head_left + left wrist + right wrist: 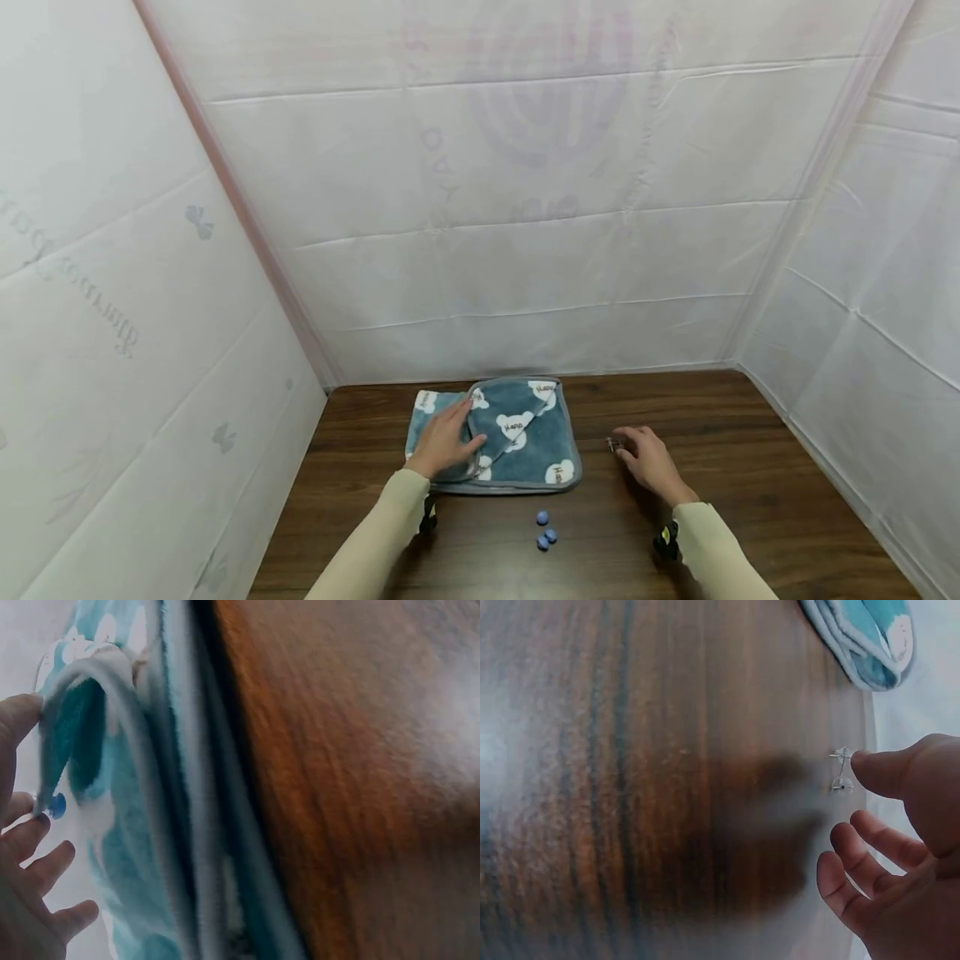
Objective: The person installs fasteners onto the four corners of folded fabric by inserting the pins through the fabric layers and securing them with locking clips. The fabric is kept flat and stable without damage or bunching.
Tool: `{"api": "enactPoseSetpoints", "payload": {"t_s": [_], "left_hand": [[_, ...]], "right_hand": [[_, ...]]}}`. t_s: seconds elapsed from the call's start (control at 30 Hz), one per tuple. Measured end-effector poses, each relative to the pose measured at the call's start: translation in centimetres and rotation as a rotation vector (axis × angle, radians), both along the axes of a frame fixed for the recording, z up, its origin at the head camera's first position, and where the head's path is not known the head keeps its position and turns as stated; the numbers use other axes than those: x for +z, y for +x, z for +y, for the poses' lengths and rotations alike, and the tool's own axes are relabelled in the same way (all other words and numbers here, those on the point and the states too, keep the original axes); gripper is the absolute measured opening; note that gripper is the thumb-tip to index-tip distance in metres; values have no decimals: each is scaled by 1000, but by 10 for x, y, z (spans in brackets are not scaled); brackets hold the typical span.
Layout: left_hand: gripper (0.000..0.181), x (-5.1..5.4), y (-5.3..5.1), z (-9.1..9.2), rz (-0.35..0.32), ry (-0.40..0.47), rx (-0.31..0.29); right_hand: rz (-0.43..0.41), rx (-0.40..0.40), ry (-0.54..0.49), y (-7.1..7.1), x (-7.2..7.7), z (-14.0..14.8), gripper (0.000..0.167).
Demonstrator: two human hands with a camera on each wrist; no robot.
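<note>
A folded teal blanket (pixel 525 450) with white bear-shaped patches and a grey border lies on the table. My left hand (pixel 444 442) is at its left part, and the thumb and index finger hold the edge of a raised flap (pixel 135 742). Beside those fingertips shows a small blue round cap (pixel 58 805); whether it is attached to the flap I cannot tell. To the right of the blanket, my right hand (pixel 649 461) is low over the table, its thumb tip by small clear plastic pieces (pixel 842 769). The right index finger is mostly hidden in the wrist view.
Several blue caps (pixel 542 517) lie on the wooden table (pixel 615 550) in front of the blanket. White sheet walls (pixel 525 275) stand behind the table and along both sides.
</note>
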State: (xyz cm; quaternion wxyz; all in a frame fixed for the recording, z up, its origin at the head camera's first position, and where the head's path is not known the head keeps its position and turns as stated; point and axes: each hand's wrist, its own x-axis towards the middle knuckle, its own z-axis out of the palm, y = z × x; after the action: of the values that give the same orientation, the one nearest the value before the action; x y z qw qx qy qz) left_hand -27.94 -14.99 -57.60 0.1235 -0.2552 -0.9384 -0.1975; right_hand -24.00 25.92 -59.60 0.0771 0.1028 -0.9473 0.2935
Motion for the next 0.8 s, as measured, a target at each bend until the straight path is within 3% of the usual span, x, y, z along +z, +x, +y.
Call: {"api": "enactPoseSetpoints", "payload": {"t_s": [0.3, 0.43, 0.8], "left_hand": [[76, -16, -3, -5, -138, -26, 62], [76, -23, -4, -6, -168, -66, 85], [74, -18, -4, -3, -226, -71, 94]], "right_hand": [[-22, -10, 16, 0, -5, 3, 30], [-25, -18, 17, -1, -6, 2, 28], [-38, -51, 36, -6, -9, 2, 25]]}}
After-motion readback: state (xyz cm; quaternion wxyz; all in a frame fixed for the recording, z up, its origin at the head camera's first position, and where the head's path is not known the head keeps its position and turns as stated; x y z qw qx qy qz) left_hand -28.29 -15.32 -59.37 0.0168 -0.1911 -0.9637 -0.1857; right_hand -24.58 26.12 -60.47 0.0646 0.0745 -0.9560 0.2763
